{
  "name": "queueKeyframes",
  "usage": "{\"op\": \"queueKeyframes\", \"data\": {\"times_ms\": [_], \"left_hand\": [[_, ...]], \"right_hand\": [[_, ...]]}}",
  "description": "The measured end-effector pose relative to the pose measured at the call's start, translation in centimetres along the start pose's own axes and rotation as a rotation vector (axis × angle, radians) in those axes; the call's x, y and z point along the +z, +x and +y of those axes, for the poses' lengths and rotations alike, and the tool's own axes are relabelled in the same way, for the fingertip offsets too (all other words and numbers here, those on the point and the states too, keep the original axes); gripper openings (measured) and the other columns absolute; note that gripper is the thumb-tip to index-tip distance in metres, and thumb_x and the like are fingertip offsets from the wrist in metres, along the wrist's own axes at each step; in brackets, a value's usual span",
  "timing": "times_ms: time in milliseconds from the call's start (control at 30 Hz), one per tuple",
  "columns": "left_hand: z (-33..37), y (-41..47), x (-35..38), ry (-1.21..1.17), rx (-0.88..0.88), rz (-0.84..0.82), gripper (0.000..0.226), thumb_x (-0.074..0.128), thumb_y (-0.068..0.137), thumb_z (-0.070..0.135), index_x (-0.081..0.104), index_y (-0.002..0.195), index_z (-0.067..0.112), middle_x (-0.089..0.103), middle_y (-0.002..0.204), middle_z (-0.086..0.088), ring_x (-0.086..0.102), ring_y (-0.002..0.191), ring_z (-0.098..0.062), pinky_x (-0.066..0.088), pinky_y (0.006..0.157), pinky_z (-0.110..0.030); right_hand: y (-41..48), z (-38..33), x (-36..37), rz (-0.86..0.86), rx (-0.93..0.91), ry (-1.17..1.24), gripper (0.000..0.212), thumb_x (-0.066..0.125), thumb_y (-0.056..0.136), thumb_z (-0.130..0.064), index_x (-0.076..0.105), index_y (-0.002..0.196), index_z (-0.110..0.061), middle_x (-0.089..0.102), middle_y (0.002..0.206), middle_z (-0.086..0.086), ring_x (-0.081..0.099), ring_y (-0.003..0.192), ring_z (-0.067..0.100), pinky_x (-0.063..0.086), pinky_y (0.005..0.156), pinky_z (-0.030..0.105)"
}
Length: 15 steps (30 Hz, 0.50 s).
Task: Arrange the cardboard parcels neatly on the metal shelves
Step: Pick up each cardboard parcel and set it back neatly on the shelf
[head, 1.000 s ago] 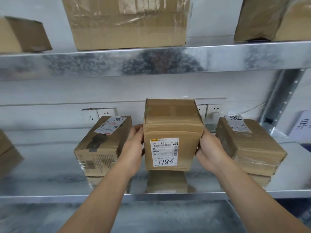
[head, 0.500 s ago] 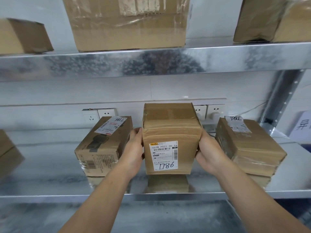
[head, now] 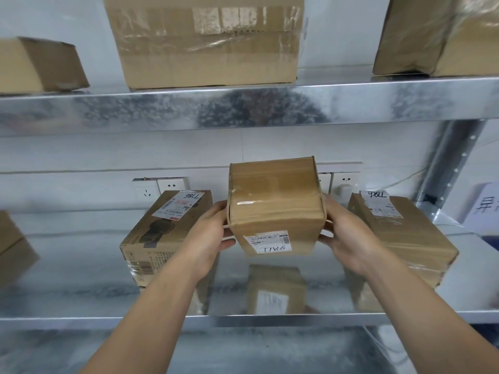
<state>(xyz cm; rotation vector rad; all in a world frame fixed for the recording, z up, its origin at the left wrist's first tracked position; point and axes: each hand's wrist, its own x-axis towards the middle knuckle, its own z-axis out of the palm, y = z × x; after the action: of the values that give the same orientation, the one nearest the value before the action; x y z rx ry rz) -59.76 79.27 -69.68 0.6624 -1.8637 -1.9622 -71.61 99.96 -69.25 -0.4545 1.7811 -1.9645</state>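
Within the last second the middle parcel [head: 275,206] tipped its labelled face downward, between the left parcel [head: 167,233] and the right parcel [head: 399,233]. The left hand [head: 210,236] and right hand [head: 351,238] still clasped its sides with curled fingers, holding it clear of the metal shelf [head: 67,265]. Setting it down looked imminent.

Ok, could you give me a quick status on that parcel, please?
Left hand and right hand grip middle parcel. Upright over metal shelf. Left parcel, right parcel close alongside.

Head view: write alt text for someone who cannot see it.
A left hand and right hand hold the sides of a small labelled parcel at a metal shelf, between a left parcel and a right parcel. Other boxes sit on the upper shelf.
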Motion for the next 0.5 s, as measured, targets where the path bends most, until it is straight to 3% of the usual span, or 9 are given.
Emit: {"op": "queueKeyframes", "data": {"times_ms": [67,167,333,400,500], "left_hand": [[0.3,-0.1,-0.1,-0.052,-0.013,0.025,0.028,0.046,0.107,0.031,0.069,0.119,0.024,0.077,0.105,-0.001,0.07,0.097,-0.022,0.056,0.089,-0.041],[0.7,-0.3,0.1,-0.123,-0.032,0.051,0.036,0.044,0.107,0.042,0.07,0.121,0.021,0.078,0.105,-0.002,0.071,0.094,-0.022,0.056,0.089,-0.043],[0.8,-0.6,0.4,-0.276,-0.078,0.065,0.046,0.048,0.102,0.056,0.072,0.121,0.023,0.077,0.113,-0.002,0.07,0.112,-0.024,0.047,0.109,-0.048],[0.7,-0.9,0.5,-0.314,-0.082,0.03,0.049,0.047,0.101,0.058,0.073,0.12,0.021,0.077,0.112,-0.002,0.07,0.112,-0.022,0.048,0.107,-0.043],[0.7,-1.6,0.8,-0.302,-0.061,-0.027,0.046,0.047,0.101,0.054,0.073,0.119,0.021,0.077,0.111,-0.001,0.071,0.108,-0.02,0.051,0.095,-0.038]], "right_hand": [[0.2,-0.1,-0.3,-0.008,-0.011,0.071,0.03,0.042,0.11,-0.04,0.069,0.124,-0.038,0.077,0.095,-0.011,0.069,0.087,0.006,0.05,0.083,0.032],[0.1,-0.1,-0.3,-0.001,-0.007,0.18,0.031,0.042,0.11,-0.035,0.073,0.105,-0.037,0.074,0.089,-0.007,0.069,0.079,0.005,0.051,0.07,0.028],[0.2,-0.1,0.5,0.038,0.005,0.242,0.03,0.043,0.109,-0.038,0.066,0.093,-0.027,0.073,0.083,-0.013,0.063,0.086,0.007,0.045,0.076,0.032],[0.2,-0.1,1.0,0.05,0.021,0.256,0.032,0.044,0.108,-0.042,0.066,0.095,-0.024,0.075,0.086,-0.013,0.063,0.088,0.006,0.045,0.074,0.03],[-0.2,-0.1,1.8,0.057,0.031,0.261,0.03,0.045,0.108,-0.043,0.067,0.113,-0.023,0.078,0.098,-0.008,0.07,0.085,0.003,0.054,0.074,0.026]]}}
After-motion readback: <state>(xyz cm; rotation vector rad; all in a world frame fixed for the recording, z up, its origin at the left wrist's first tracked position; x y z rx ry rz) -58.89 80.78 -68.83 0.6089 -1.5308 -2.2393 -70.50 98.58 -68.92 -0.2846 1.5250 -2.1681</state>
